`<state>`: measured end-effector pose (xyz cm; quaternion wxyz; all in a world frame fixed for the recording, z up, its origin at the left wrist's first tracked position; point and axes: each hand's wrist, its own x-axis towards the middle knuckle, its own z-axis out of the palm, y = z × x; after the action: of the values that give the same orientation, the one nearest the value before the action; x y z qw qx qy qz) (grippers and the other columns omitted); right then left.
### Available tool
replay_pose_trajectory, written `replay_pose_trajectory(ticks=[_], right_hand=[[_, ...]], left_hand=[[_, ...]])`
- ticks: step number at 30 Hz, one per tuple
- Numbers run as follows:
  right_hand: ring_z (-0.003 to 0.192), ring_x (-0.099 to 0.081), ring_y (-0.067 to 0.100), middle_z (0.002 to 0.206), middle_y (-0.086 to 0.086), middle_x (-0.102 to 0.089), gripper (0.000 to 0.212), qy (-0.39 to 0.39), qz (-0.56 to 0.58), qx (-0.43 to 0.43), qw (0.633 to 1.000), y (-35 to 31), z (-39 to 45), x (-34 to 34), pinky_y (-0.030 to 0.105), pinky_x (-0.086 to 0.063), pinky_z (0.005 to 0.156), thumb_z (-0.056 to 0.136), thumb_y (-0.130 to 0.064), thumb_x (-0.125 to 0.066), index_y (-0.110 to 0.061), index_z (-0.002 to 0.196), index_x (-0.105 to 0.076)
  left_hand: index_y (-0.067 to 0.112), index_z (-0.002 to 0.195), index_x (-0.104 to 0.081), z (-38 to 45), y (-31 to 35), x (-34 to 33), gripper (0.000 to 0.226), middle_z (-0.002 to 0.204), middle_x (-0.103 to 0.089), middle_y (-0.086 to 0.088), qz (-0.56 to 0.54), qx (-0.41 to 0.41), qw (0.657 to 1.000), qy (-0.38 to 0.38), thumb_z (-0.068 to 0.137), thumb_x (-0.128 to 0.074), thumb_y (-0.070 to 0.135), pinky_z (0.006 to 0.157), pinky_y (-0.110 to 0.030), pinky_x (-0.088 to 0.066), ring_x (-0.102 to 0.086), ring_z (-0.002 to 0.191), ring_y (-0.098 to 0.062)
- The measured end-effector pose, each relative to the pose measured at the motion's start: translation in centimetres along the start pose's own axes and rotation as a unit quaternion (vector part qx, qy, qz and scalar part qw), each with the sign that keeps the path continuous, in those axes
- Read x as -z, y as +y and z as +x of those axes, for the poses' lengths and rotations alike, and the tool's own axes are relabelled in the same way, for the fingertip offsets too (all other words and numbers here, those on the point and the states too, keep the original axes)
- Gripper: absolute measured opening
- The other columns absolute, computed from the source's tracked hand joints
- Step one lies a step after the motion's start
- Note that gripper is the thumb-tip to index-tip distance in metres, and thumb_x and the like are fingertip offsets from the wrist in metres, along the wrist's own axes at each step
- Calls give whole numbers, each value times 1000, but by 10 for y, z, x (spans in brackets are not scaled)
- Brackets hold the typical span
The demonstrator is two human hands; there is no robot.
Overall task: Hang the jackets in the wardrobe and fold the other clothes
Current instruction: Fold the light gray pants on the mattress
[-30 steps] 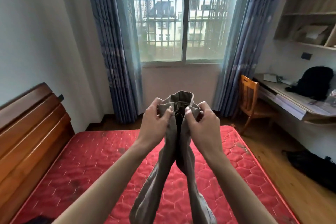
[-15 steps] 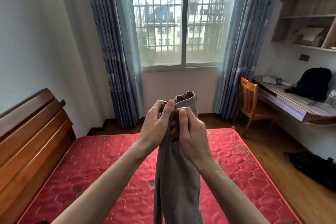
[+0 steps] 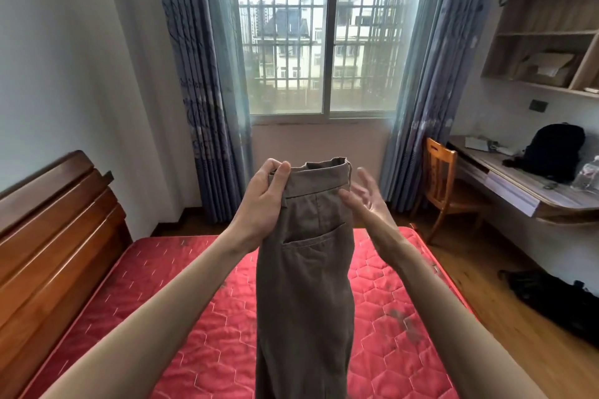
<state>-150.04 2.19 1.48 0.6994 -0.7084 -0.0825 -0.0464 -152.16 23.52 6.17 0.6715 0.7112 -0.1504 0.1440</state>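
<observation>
A pair of grey-brown trousers (image 3: 308,269) hangs in the air above the red mattress (image 3: 201,327), folded lengthwise with a back pocket facing me. My left hand (image 3: 262,204) pinches the left end of the waistband between thumb and fingers and carries the garment. Beside the right edge of the waistband my right hand (image 3: 364,196) is spread, fingers apart, its fingertips just touching the cloth below the band without gripping it. The trouser legs run out of view at the bottom.
A wooden headboard (image 3: 48,236) stands at the left. A wooden chair (image 3: 444,185) and a desk (image 3: 518,185) with a black backpack (image 3: 557,152) are at the right. A dark garment (image 3: 551,298) lies on the wood floor. A window with blue curtains is ahead.
The trousers went from bunched between both hands to hanging flat, folded lengthwise. My right hand let go of the waistband and opened; my left hand kept its hold.
</observation>
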Motion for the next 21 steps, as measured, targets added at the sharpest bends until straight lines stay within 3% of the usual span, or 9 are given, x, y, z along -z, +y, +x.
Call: replay_pose_trajectory(ticks=[2, 4, 7, 10, 13, 15, 18, 21], right_hand=[[128, -64, 24, 136, 5, -68, 62, -89, 41, -29, 995, -8, 5, 3, 44, -49, 110, 89, -44, -79, -33, 145, -54], [120, -68, 32, 121, 9, -75, 44, -95, 35, -9, 995, -18, 9, 0, 41, -55, 103, 88, -23, -80, -17, 129, -67], [113, -71, 32, 113, 10, -78, 38, -80, 24, 3, 997, -32, 14, -6, 37, -59, 93, 81, -15, -85, -9, 117, -73], [101, -74, 16, 111, 1, -78, 34, -134, 5, -22, 991, -43, 19, -9, 25, -59, 74, 88, -14, -81, -16, 119, -68], [101, -74, 15, 112, 2, -78, 35, -177, -23, -31, 983, -45, 29, -13, 24, -60, 77, 90, -10, -79, -18, 122, -69], [99, -74, 15, 107, 3, -79, 31, -151, -53, -1, 987, -41, 37, -16, 24, -59, 79, 87, -8, -81, -13, 117, -74], [102, -74, 17, 108, 4, -79, 31, -100, -67, 26, 992, -27, 53, -16, 28, -58, 85, 84, -14, -86, -11, 113, -77], [105, -73, 16, 110, 5, -79, 28, -64, -60, 46, 995, -13, 73, -17, 30, -58, 91, 85, -15, -84, -8, 112, -78]], left_hand=[[18, 80, -45, 4, 4, -1, 35, 71, -42, 4, -1, -8, 1000, 9, 109, -48, 37, 67, -26, -41, -40, 69, -10], [18, 74, -42, 8, 6, 3, 44, 69, -40, 3, 16, -23, 999, 17, 107, -50, 45, 65, -28, -39, -39, 66, -11], [3, 76, -44, 15, 4, 13, 61, 74, -43, -6, 25, -26, 999, 17, 102, -53, 58, 70, -38, -38, -42, 71, -19], [0, 75, -45, 23, 1, 17, 68, 72, -46, -5, 16, -14, 1000, 14, 99, -55, 63, 71, -36, -38, -44, 70, -19], [17, 63, -46, 30, -1, 19, 54, 57, -46, 11, 23, -2, 1000, 4, 97, -60, 56, 61, -22, -39, -43, 57, -5], [17, 71, -51, 34, -3, 28, 44, 57, -47, 15, 53, -1, 998, -29, 91, -71, 50, 56, -18, -38, -42, 54, -2], [12, 105, -68, 46, -11, 55, 40, 82, -72, 2, 113, 35, 984, -131, 78, -90, 33, 71, -23, -57, -67, 76, -7], [11, 111, -78, 62, -22, 78, 36, 102, -80, -9, 124, 83, 970, -193, 78, -90, 19, 87, -38, -63, -76, 100, -24]])
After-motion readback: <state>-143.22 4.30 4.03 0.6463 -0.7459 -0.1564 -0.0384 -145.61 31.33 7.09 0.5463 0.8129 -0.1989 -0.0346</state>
